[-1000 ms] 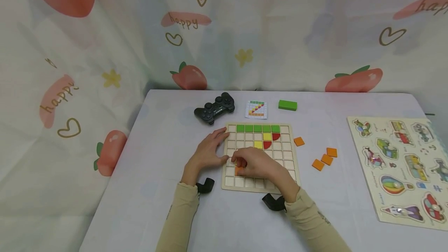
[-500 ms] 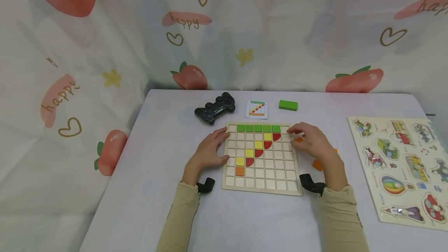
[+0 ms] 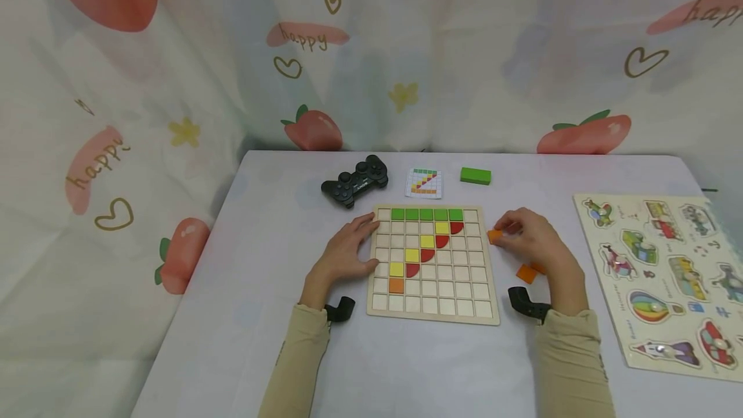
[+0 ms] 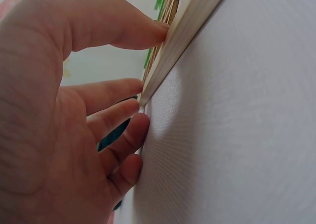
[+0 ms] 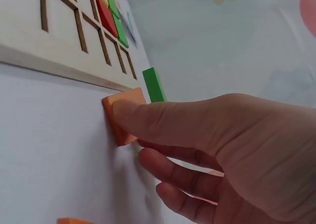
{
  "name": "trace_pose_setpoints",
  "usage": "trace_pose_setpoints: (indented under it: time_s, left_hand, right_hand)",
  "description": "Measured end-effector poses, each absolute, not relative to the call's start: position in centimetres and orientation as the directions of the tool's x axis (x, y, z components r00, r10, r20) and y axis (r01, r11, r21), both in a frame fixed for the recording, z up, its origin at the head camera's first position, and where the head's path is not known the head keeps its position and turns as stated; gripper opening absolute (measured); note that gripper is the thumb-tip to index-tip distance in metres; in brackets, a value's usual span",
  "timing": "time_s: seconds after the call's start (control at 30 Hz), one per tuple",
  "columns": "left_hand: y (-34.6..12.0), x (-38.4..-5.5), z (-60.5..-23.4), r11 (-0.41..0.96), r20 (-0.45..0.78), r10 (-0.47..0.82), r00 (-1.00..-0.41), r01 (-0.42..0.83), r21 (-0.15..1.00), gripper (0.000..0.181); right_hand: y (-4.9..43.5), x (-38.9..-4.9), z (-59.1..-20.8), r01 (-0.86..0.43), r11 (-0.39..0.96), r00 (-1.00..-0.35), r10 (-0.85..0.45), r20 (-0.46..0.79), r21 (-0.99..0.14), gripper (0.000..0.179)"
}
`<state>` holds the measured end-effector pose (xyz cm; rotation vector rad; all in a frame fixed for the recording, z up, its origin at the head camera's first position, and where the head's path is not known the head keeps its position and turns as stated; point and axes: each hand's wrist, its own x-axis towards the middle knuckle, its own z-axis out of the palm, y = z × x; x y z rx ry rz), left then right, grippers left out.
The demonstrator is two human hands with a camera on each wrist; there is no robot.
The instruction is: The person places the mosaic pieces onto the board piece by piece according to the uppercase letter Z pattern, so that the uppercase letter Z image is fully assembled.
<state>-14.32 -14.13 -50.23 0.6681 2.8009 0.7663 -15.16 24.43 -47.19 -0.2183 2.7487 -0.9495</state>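
A wooden grid board (image 3: 432, 320) lies on the table with green, yellow, red and orange pieces in some of its cells. My left hand (image 3: 342, 253) rests at the board's left edge; in the left wrist view its thumb and fingertips touch the wooden rim (image 4: 185, 28). Just right of the board, my right hand (image 3: 536, 240) pinches an orange square tile (image 5: 129, 96) between thumb and fingers. The tile is tilted, close to the board's edge. A single orange tile (image 3: 396, 286) sits in the board's left part, below a yellow one (image 3: 396, 269).
More loose orange tiles (image 3: 526, 274) lie below my right hand, partly hidden by it. Behind the board are a black game controller (image 3: 355, 181), a pattern card (image 3: 424, 184) and a green block (image 3: 475, 176). A picture puzzle board (image 3: 662, 289) lies at the right.
My right hand has left the orange tile on the board's left side and moved right, and now pinches another orange tile beside the board. The left hand has stayed put.
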Motion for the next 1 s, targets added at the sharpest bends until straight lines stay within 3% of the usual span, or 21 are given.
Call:
trace_pose_setpoints:
  time_s: [0.17,0.33,0.53,0.67,0.83,1.0]
  left_hand:
    - [-14.1,-14.3,-50.3,0.77,-0.045,0.46,-0.887,0.374,0.517,0.08]
    - [-14.1,-14.4,-50.1,0.781,-0.057,0.452,-0.89,0.365,0.506,0.08]
    - [-14.2,-14.4,-50.1,0.778,-0.06,0.453,-0.89,0.361,0.514,0.08]
    - [-14.3,-14.3,-50.2,0.778,-0.066,0.457,-0.887,0.363,0.512,0.08]
    - [-14.3,-14.3,-50.2,0.778,-0.069,0.458,-0.886,0.362,0.514,0.079]
    - [-14.2,-14.3,-50.0,0.775,-0.064,0.459,-0.886,0.364,0.517,0.079]
  right_hand:
    - [24.3,-14.9,-45.8,-0.099,0.765,-0.967,-0.226,-0.122,-0.636,0.011]
    - [22.5,-15.0,-44.5,-0.172,0.693,-0.952,-0.3,-0.063,-0.7,0.013]
    - [17.0,-15.0,-45.6,-0.304,0.53,-0.827,-0.559,-0.057,-0.792,0.009]
    - [13.7,-14.2,-45.9,-0.31,0.46,-0.738,-0.669,-0.094,-0.832,0.006]
    - [11.5,-13.3,-46.2,-0.328,0.495,-0.679,-0.715,-0.163,-0.805,0.004]
    - [10.5,-12.6,-45.8,-0.318,0.592,-0.699,-0.674,-0.239,-0.74,0.013]
